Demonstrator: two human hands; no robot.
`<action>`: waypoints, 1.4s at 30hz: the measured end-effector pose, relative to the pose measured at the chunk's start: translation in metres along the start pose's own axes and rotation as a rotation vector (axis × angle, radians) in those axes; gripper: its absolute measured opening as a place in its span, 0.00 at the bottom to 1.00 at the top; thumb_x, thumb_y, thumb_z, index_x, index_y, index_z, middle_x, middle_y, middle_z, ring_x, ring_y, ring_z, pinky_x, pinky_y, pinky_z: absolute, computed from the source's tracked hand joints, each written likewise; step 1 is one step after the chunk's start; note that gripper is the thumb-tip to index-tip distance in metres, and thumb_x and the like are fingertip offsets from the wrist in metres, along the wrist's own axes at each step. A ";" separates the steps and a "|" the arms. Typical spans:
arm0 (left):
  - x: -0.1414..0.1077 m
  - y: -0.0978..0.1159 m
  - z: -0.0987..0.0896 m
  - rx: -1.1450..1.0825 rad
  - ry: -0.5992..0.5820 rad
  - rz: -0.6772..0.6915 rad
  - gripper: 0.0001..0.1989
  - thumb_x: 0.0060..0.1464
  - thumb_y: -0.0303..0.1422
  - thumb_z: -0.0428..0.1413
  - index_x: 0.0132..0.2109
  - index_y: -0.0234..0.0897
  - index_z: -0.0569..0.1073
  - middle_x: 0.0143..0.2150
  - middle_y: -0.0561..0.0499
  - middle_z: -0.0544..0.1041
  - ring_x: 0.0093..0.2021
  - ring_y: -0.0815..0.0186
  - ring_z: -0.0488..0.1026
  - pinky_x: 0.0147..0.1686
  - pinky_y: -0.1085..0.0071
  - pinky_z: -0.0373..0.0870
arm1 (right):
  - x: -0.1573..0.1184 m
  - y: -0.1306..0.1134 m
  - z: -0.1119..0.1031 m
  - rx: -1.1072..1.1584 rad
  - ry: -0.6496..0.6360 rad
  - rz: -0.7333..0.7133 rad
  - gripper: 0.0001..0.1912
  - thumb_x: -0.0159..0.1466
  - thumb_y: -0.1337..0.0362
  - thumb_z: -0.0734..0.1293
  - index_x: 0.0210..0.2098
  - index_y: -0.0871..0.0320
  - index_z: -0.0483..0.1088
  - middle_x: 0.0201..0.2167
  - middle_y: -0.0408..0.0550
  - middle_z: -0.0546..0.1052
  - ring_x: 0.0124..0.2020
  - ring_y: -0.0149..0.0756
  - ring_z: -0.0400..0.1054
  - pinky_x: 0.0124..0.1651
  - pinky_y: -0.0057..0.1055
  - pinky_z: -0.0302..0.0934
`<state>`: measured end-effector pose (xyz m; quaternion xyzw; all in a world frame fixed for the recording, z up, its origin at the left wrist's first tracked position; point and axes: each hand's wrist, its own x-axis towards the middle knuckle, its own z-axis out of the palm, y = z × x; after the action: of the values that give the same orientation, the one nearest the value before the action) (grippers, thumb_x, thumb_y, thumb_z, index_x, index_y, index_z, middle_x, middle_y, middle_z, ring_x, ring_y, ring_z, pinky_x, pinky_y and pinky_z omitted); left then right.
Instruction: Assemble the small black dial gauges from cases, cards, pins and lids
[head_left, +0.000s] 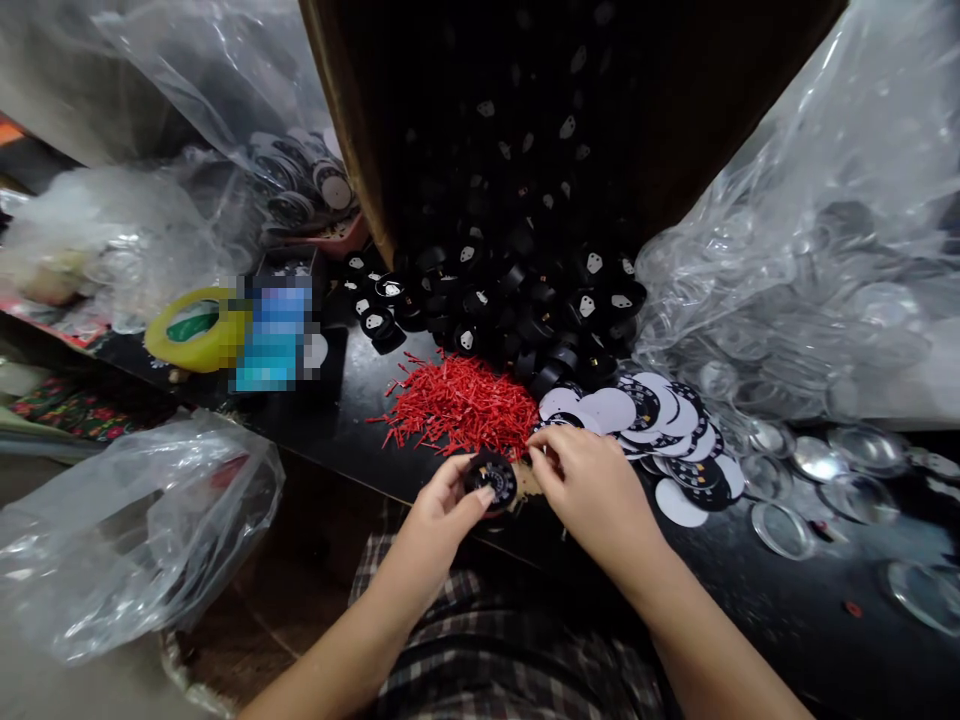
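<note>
Near the front edge of the table, my left hand grips a round black gauge with a marked dial face, the thumb lying on its face. Just to the right, my right hand has its thumb and fingertips pinched together beside a heap of small red pointers. Whatever lies between those fingertips is too small to make out. Right of the heap is a spread of thin dial discs, some showing white backs and some black printed faces.
A large box lying open spills black round housings behind the red heap. Clear round covers and a plastic bag lie at right. At left are a yellow tape roll and a hanging clear bag.
</note>
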<state>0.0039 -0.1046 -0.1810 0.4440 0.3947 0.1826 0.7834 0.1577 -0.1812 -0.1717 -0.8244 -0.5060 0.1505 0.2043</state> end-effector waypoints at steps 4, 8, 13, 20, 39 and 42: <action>0.018 0.005 0.012 -0.297 0.046 0.009 0.12 0.53 0.32 0.58 0.45 0.37 0.70 0.45 0.48 0.77 0.49 0.63 0.74 0.52 0.66 0.68 | 0.019 -0.010 0.007 -0.282 -0.010 0.019 0.07 0.65 0.64 0.61 0.34 0.59 0.69 0.34 0.53 0.76 0.39 0.48 0.69 0.41 0.43 0.53; 0.028 0.009 0.013 -0.373 0.048 0.038 0.10 0.54 0.29 0.58 0.45 0.37 0.69 0.46 0.48 0.77 0.53 0.62 0.72 0.56 0.64 0.66 | 0.019 -0.010 0.007 -0.262 -0.008 0.010 0.07 0.64 0.66 0.62 0.30 0.59 0.68 0.32 0.51 0.76 0.36 0.45 0.69 0.40 0.40 0.52; 0.018 0.008 0.013 -0.406 0.017 -0.059 0.12 0.57 0.31 0.56 0.49 0.39 0.67 0.50 0.46 0.77 0.48 0.60 0.76 0.48 0.63 0.72 | 0.011 -0.001 0.003 0.160 0.083 0.030 0.04 0.61 0.65 0.64 0.29 0.57 0.68 0.26 0.42 0.73 0.30 0.35 0.66 0.37 0.33 0.54; 0.013 0.008 0.023 -0.516 -0.043 -0.119 0.08 0.59 0.28 0.54 0.46 0.34 0.70 0.45 0.45 0.80 0.47 0.61 0.77 0.53 0.62 0.71 | -0.001 0.000 -0.002 0.418 0.112 0.008 0.05 0.62 0.63 0.64 0.32 0.56 0.70 0.32 0.44 0.72 0.31 0.34 0.65 0.37 0.32 0.57; 0.017 -0.003 0.031 -0.106 -0.086 0.117 0.13 0.59 0.33 0.54 0.52 0.44 0.69 0.51 0.51 0.74 0.55 0.62 0.70 0.55 0.65 0.65 | -0.016 -0.009 -0.015 0.439 0.127 -0.087 0.08 0.67 0.63 0.60 0.33 0.55 0.69 0.31 0.43 0.72 0.33 0.34 0.64 0.38 0.31 0.55; 0.015 -0.003 0.035 -0.025 -0.101 0.166 0.11 0.60 0.31 0.53 0.50 0.43 0.68 0.50 0.52 0.74 0.52 0.64 0.70 0.54 0.68 0.66 | -0.017 -0.009 -0.014 0.373 0.131 -0.079 0.08 0.67 0.64 0.60 0.31 0.55 0.68 0.30 0.43 0.71 0.33 0.34 0.64 0.37 0.32 0.54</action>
<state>0.0400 -0.1159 -0.1804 0.4741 0.3141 0.2291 0.7900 0.1493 -0.1948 -0.1545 -0.7597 -0.4871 0.1796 0.3917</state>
